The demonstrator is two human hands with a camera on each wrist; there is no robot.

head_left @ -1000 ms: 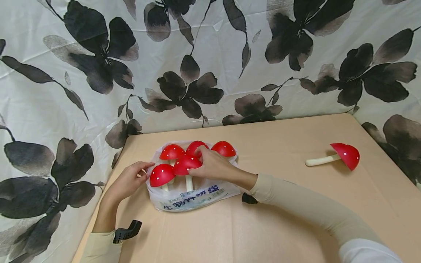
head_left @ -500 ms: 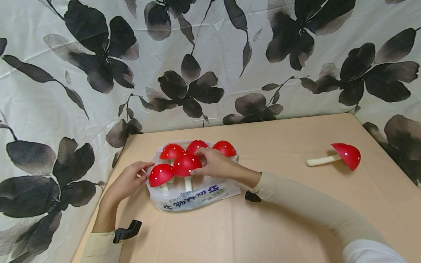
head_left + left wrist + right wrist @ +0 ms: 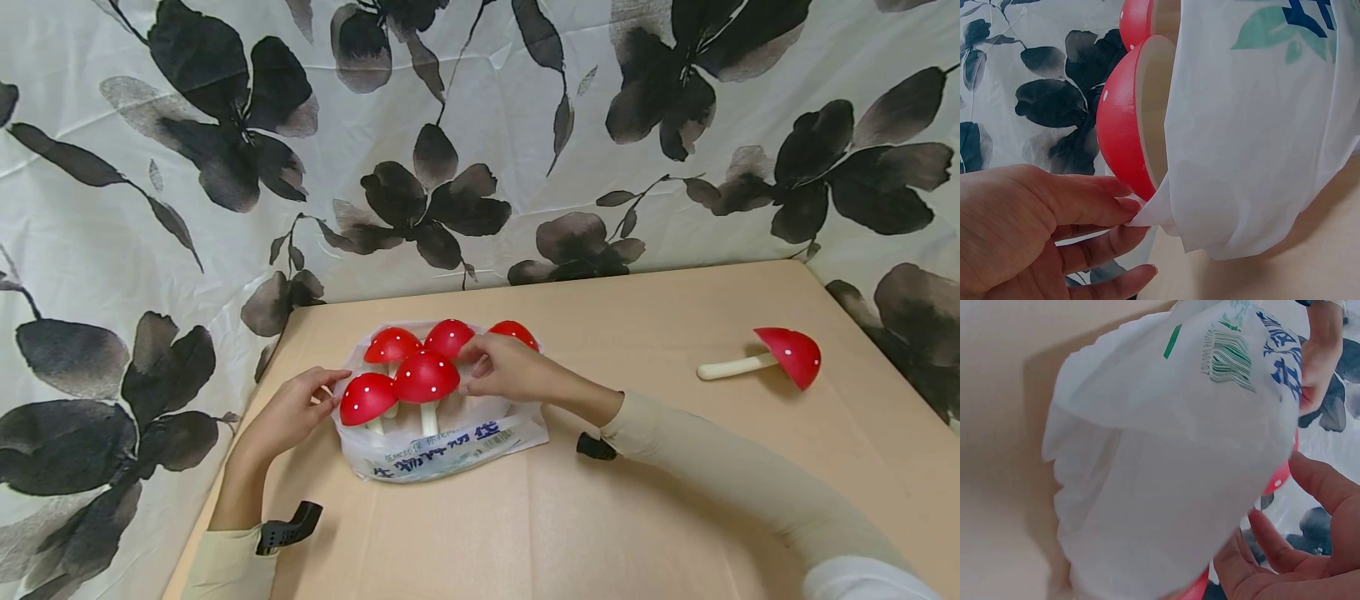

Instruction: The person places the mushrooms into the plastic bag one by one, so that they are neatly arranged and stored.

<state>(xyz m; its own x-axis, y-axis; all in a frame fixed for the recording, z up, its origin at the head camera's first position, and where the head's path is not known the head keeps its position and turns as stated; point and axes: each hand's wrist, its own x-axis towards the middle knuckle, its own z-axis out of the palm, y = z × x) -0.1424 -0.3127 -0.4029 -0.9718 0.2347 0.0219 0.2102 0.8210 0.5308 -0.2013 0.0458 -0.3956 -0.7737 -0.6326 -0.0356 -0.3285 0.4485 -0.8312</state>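
A white plastic bag [image 3: 450, 462] with blue and green print lies at the left of the table, its mouth up. Several toy mushrooms with red, white-dotted caps and pale stems stand in it, among them a front middle mushroom [image 3: 426, 377] and a left front mushroom [image 3: 366, 398]. My left hand [image 3: 296, 412] pinches the bag's left rim between thumb and index finger, seen close in the left wrist view. My right hand [image 3: 506, 367] hovers over the bag beside the middle mushroom, thumb and fingers apart in the right wrist view, with nothing between them. It partly covers the right rear mushroom [image 3: 513, 331].
One more toy mushroom [image 3: 787, 354] lies on its side at the right of the tan table [image 3: 637, 333]. A white cloth [image 3: 525, 208] with dark flowers hangs behind the table and down its left side. Black wrist cameras sit on both sleeves.
My right hand has let go of the front middle mushroom and drawn slightly right, away from its cap. That mushroom stands almost where it was. The left hand keeps its place at the rim.
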